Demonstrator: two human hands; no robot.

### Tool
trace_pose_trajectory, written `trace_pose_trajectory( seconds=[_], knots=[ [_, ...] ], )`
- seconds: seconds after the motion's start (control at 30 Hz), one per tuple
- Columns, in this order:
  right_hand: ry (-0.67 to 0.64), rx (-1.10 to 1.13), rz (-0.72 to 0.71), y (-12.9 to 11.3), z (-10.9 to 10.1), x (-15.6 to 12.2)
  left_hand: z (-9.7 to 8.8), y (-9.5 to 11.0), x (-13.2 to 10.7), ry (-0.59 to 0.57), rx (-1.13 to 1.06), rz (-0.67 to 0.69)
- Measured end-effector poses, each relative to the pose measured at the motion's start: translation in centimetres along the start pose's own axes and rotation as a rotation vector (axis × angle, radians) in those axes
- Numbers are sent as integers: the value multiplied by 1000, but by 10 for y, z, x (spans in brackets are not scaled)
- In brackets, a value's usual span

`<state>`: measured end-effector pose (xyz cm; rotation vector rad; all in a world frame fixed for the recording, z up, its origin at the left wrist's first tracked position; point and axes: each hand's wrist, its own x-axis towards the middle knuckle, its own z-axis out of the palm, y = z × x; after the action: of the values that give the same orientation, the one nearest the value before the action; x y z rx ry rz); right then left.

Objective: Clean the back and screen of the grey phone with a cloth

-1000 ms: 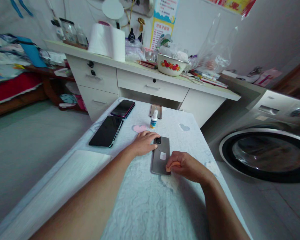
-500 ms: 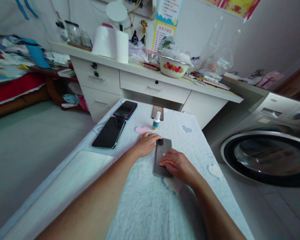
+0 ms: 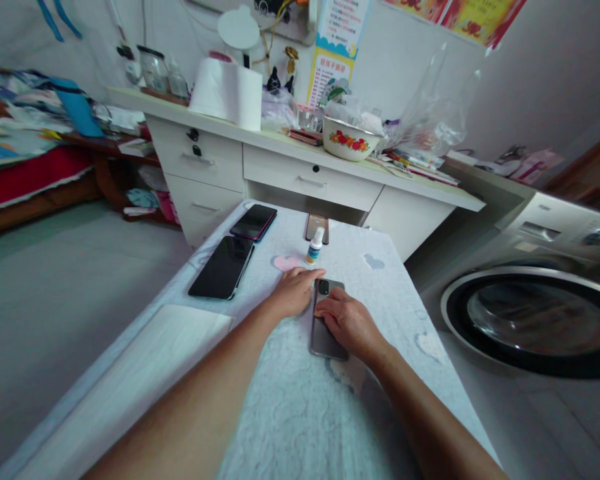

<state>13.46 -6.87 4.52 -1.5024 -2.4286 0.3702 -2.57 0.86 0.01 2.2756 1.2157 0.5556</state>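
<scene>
A grey smartphone (image 3: 325, 343) lies back up on the cloth-covered table, its camera block toward the far end. My left hand (image 3: 295, 293) grips its upper left corner, with the fingers reaching along the far edge. Pressed on the phone's back is my right hand (image 3: 347, 320), its fingers closed around a small orange cloth (image 3: 319, 314) that is mostly hidden beneath them. Just beyond the phone stands a small white spray bottle (image 3: 315, 247) with a blue and yellow label.
Two dark phones, a nearer one (image 3: 223, 268) and a farther one (image 3: 254, 222), lie at the left. Another phone (image 3: 317, 228) lies behind the bottle. A white desk (image 3: 280, 160) bounds the table's far end. A washing machine (image 3: 545, 267) stands to the right.
My right hand has slid up the phone's back toward the camera block, covering more of the orange cloth. My left hand stays at the corner. The whole view has shifted slightly.
</scene>
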Motion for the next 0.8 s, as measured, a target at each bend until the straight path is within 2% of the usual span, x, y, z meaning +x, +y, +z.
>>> trace_pose_trajectory(
  seconds=[0.37,0.67,0.8],
  knots=[
    [0,-154,86,7,-1,31,0,2,-1,11,22,-8],
    [65,-115,88,15,5,35,-9,9,-5,-40,-30,-13],
    [83,-98,98,20,9,37,-7,8,-6,-26,-26,-7]
  ],
)
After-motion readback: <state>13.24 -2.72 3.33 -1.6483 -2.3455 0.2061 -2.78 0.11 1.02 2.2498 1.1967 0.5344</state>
